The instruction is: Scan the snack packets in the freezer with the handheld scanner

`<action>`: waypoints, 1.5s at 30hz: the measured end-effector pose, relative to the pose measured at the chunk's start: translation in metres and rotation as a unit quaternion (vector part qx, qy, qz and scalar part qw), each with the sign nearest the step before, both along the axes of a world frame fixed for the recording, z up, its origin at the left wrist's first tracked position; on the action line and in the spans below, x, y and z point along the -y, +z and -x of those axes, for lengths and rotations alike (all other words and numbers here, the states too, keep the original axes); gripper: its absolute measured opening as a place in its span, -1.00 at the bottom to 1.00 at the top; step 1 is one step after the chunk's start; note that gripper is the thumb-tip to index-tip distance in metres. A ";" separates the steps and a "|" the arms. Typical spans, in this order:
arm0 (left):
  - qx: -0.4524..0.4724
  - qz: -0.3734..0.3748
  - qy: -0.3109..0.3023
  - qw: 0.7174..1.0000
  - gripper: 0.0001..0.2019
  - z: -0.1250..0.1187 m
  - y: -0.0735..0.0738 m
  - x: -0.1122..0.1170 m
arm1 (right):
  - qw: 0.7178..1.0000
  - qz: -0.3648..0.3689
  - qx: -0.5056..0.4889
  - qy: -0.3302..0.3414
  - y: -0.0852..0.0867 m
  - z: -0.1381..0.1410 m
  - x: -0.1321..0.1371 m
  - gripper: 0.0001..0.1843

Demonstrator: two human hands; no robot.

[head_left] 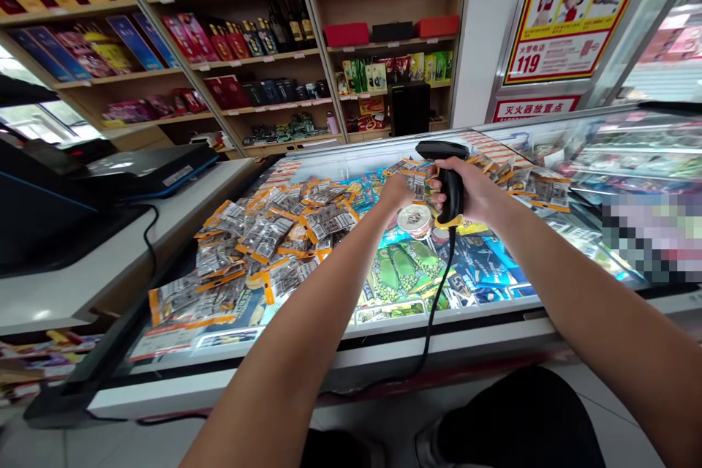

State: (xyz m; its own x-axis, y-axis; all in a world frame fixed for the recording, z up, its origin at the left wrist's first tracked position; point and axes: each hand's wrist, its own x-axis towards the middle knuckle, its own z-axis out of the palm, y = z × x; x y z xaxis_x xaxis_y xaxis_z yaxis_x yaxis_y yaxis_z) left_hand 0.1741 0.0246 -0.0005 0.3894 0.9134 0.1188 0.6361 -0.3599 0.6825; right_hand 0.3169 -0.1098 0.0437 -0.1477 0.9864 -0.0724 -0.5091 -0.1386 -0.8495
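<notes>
My right hand (472, 186) is wrapped round the grip of a black barcode scanner (450, 194), held upright with its head at the top and its cable running down. Just left of it, my left hand (398, 192) is closed on a small snack packet (418, 183) whose barcode side shows near the scanner. Its fingertips are hidden from this side. A heap of similar clear packets with orange edges (268, 230) spreads over the glass freezer top (235, 340) to the left. More such packets (540, 183) lie beyond my right hand.
Under the glass are ice cream packs (406, 267) and a round tub (415, 219). A white counter (219, 186) with dark equipment stands left. Stocked shelves (263, 58) line the back. The scanner's cable (433, 314) hangs over the freezer's front edge. Another freezer section (619, 153) is at right.
</notes>
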 end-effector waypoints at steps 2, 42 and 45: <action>0.003 0.018 0.011 1.000 -0.74 0.013 0.002 -0.001 | 1.000 -0.006 0.013 0.020 -0.001 0.000 0.000 -0.70; -0.307 -0.221 0.087 0.922 -0.83 0.129 0.029 0.076 | 0.990 -0.101 0.099 0.011 -0.015 0.005 -0.001 -0.71; -0.320 -0.275 0.095 0.902 -0.70 0.123 0.028 0.083 | 0.991 -0.098 0.086 -0.023 -0.009 -0.001 -0.002 -0.70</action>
